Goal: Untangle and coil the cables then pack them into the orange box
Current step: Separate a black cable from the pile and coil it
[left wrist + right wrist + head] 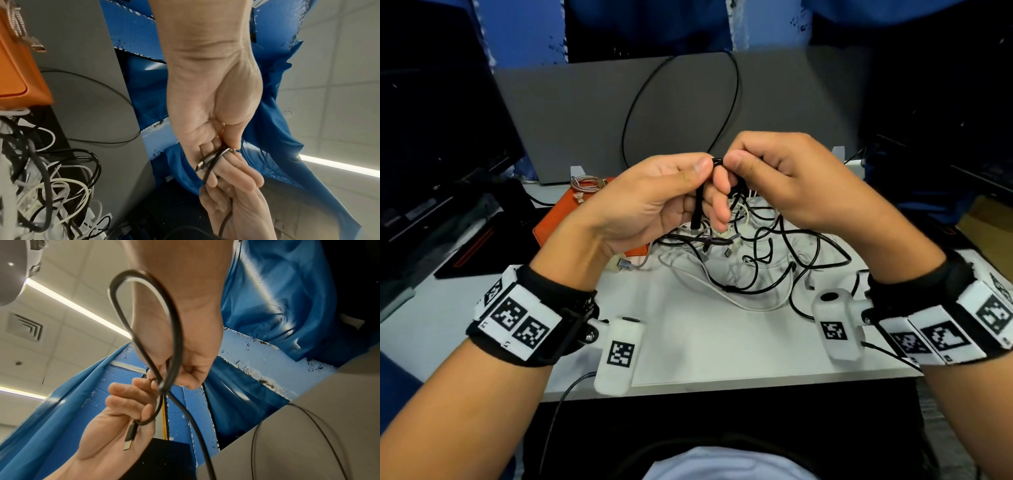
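Observation:
Both hands are raised together over a tangle of black and white cables (756, 263) on the white table (705, 346). My left hand (700, 174) pinches a black cable (698, 209) between thumb and fingers, and its USB plug (130, 435) hangs down across the palm. My right hand (743, 168) pinches the same black cable (174, 313) right beside it, where a loop arcs back over the wrist. The orange box (558, 222) lies at the left behind my left hand, with a coiled braided silver cable (585, 185) on it.
A grey upright panel (571, 113) stands behind the table, with a thin black wire (633, 102) looping across it. Dark monitors (431, 120) flank the left side. A small white adapter (619, 265) lies by the orange box. Blue sheeting hangs at the back.

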`<state>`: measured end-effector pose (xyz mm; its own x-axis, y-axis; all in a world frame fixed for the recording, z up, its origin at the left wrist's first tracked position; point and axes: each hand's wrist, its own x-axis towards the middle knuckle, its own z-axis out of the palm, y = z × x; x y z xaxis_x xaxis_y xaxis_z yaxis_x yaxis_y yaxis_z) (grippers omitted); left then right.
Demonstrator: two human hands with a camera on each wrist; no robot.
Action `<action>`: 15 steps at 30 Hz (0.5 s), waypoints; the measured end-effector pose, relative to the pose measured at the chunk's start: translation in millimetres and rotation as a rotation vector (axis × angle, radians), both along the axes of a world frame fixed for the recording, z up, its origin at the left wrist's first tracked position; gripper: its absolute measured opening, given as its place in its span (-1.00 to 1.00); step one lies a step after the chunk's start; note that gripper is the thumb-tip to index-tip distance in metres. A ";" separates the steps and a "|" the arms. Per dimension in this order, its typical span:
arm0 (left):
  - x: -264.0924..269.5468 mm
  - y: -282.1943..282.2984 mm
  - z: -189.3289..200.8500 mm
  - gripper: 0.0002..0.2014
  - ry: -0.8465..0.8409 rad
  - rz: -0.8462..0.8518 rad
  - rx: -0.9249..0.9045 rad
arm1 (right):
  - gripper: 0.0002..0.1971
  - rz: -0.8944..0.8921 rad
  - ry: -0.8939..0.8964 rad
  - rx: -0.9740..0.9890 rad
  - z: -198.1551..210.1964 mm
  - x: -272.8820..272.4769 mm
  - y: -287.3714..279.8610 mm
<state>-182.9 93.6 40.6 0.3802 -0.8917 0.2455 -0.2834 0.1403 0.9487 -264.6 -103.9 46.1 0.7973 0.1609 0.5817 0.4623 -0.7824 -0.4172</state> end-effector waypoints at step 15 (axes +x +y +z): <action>5.4 2.9 16.3 -0.62 0.465 0.053 -0.524 | -0.78 0.134 0.332 0.285 1.6 2.5 -27.2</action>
<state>-177.5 96.5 56.9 0.5896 -0.6781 0.4389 0.1168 0.6092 0.7844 -262.1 -131.1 47.7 0.9311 0.1453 0.3344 0.3564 -0.5573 -0.7500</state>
